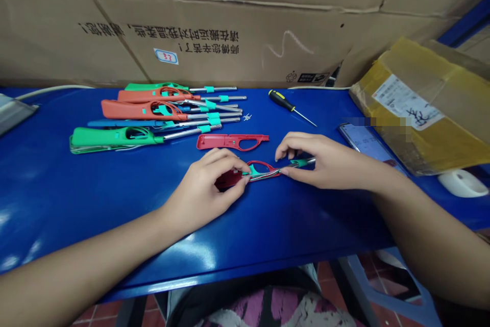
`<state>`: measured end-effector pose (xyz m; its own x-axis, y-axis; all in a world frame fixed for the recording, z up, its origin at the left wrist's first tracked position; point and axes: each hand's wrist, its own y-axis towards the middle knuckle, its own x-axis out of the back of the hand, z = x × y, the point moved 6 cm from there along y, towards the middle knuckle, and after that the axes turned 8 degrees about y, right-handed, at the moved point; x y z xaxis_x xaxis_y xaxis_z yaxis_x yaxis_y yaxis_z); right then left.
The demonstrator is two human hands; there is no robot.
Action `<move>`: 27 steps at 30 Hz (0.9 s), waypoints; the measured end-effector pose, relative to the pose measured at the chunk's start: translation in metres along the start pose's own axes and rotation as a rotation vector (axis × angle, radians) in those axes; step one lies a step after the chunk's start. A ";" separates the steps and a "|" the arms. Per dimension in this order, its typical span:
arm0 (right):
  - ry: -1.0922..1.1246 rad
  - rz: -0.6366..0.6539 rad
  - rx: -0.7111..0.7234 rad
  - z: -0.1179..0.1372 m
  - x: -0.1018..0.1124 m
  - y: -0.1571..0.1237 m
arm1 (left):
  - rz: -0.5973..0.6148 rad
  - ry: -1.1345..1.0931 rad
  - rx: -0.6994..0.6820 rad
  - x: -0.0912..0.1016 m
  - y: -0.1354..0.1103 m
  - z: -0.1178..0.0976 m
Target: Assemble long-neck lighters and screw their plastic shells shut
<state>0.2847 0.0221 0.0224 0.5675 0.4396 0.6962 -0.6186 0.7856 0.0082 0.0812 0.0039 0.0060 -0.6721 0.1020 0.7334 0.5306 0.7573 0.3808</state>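
Note:
An opened red gas lighter (pixel 227 180) with a long metal tube lies near the middle of the table, its inside showing a green trigger piece and thin wires. My left hand (pixel 209 181) is closed around its handle part, thumb and fingers by the green trigger. My right hand (pixel 325 161) is closed with thumb and fingertips at the joint between the handle and the metal tube, and it partly hides the tube. Just behind lies a loose red handle half (pixel 214 142), apart from both hands.
Several green, orange and blue lighters (pixel 111 137) lie at the back left beside small white pieces (pixel 247 118). A black-and-yellow screwdriver (pixel 281 100) lies behind my right hand. A phone (pixel 365 143), taped box (pixel 417 107) and white mouse (pixel 463 183) sit right. A large carton (pixel 172 16) stands behind.

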 end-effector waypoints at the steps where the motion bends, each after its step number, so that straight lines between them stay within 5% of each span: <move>1: -0.024 0.028 -0.020 -0.003 0.001 -0.001 | 0.000 -0.005 0.003 0.000 0.000 0.000; 11: -0.046 0.084 -0.046 -0.005 0.000 0.000 | 0.032 -0.024 0.029 -0.002 -0.001 0.003; 20: -0.044 -0.018 0.158 0.010 -0.014 0.005 | 0.045 -0.033 0.023 -0.004 0.000 0.004; 27: -0.057 0.006 0.176 0.007 -0.023 0.008 | 0.054 -0.052 0.027 -0.004 0.002 0.002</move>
<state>0.2625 0.0153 0.0118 0.5345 0.4148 0.7364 -0.7103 0.6927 0.1254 0.0838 0.0063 0.0022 -0.6688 0.1760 0.7223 0.5533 0.7668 0.3254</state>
